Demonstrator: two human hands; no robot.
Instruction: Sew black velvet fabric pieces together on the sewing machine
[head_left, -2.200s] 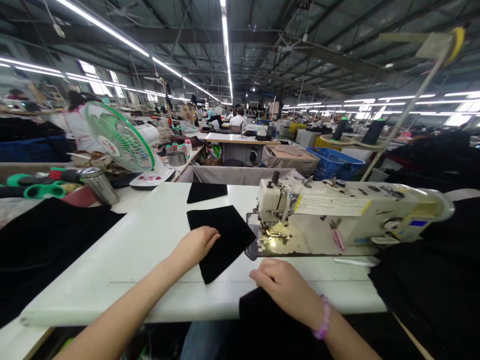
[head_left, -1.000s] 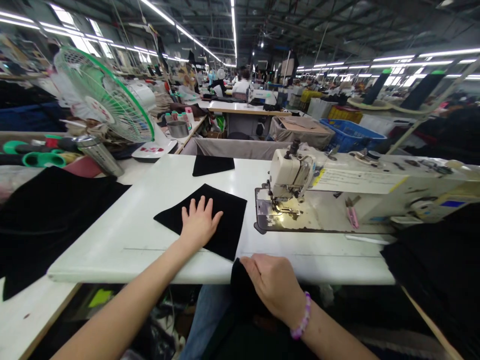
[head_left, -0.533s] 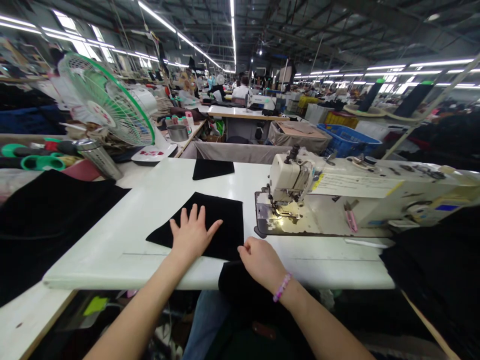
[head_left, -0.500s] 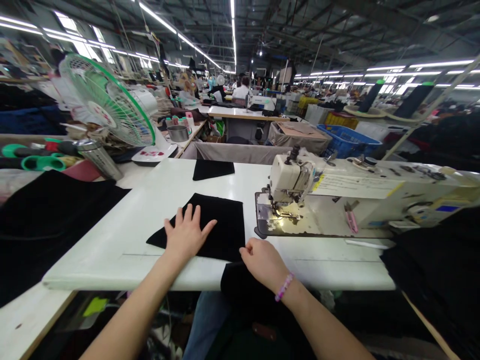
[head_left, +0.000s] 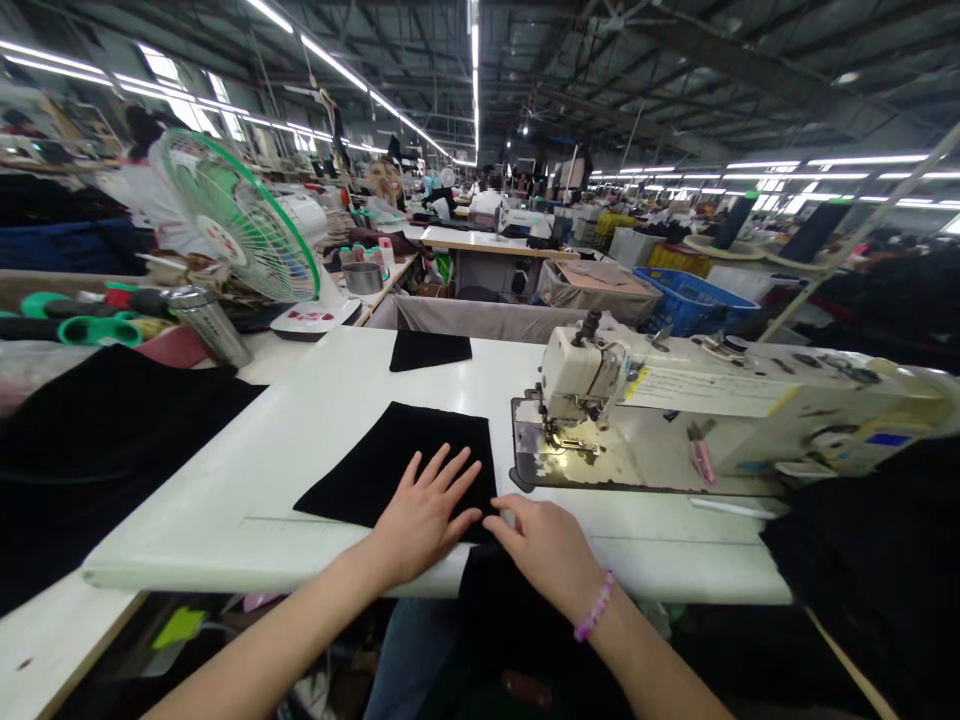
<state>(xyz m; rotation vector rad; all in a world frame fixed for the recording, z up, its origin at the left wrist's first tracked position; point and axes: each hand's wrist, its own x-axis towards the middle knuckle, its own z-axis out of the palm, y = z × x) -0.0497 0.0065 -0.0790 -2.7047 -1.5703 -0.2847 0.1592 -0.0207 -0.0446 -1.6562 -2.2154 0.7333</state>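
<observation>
A flat black fabric piece (head_left: 390, 465) lies on the white sewing table (head_left: 300, 430) in front of me. My left hand (head_left: 424, 515) rests flat on its near right corner with the fingers spread. My right hand (head_left: 547, 550) sits just right of it at the table's front edge, fingers curled down onto a second black cloth (head_left: 495, 610) that hangs over the edge toward my lap; whether it grips that cloth I cannot make out. A cream sewing machine (head_left: 675, 410) stands to the right, its needle plate lit.
A smaller black piece (head_left: 429, 350) lies at the table's far side. Black fabric piles sit at the left (head_left: 90, 440) and right (head_left: 870, 560). A green-caged fan (head_left: 232, 225) and a steel flask (head_left: 210, 325) stand on the left bench. Other workstations and a blue crate (head_left: 694, 300) lie beyond.
My left hand has slid rightward across the black piece to its near right corner. My right hand has shifted slightly up to meet it. The piece has turned squarer to the table edge.
</observation>
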